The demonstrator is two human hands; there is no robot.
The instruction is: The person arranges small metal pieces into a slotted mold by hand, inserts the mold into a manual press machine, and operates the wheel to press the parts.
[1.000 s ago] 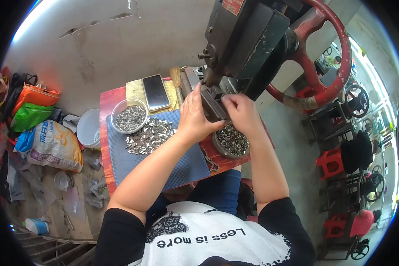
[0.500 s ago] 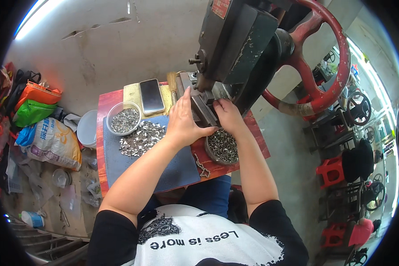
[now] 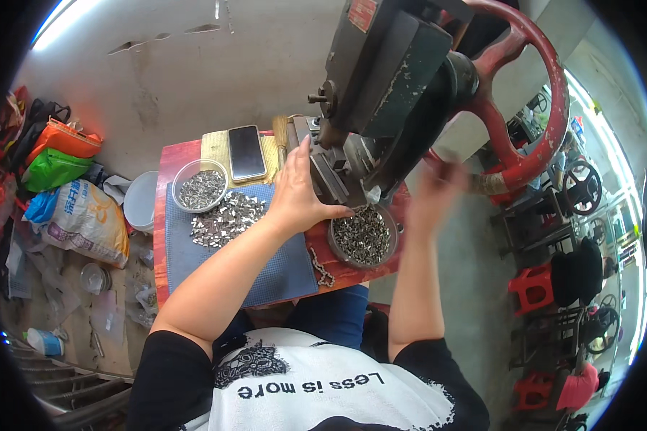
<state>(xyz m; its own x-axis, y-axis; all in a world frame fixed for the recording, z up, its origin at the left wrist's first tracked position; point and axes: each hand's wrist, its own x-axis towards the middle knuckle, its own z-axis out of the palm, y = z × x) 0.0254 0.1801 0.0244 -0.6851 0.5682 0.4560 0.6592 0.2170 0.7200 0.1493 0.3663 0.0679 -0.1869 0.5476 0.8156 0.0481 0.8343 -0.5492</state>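
Observation:
My left hand (image 3: 297, 188) rests against the left side of the metal die block (image 3: 329, 178) under a dark green hand press (image 3: 388, 79). Its fingers stretch forward and the thumb is spread toward the block's near end. My right hand (image 3: 438, 192), smeared by motion, is off the die, near the lower rim of the red handwheel (image 3: 510, 140). Whether it holds anything is hidden by the blur. Just below the die stands a clear round tub (image 3: 364, 266) full of small metal pieces. More small pieces (image 3: 226, 219) lie heaped on a blue mat (image 3: 262, 266).
Left on the red tabletop, another clear tub (image 3: 175, 195) holds small metal pieces. A phone (image 3: 246, 153) lies on a yellow pad beside a brush (image 3: 280, 136). A short chain (image 3: 321, 269) lies near the front edge. Bags (image 3: 86, 226) and a white bucket (image 3: 142, 205) stand left.
My right hand has left the die and swung right toward the handwheel, uncovering the tub's right side. My left hand has stayed by the die.

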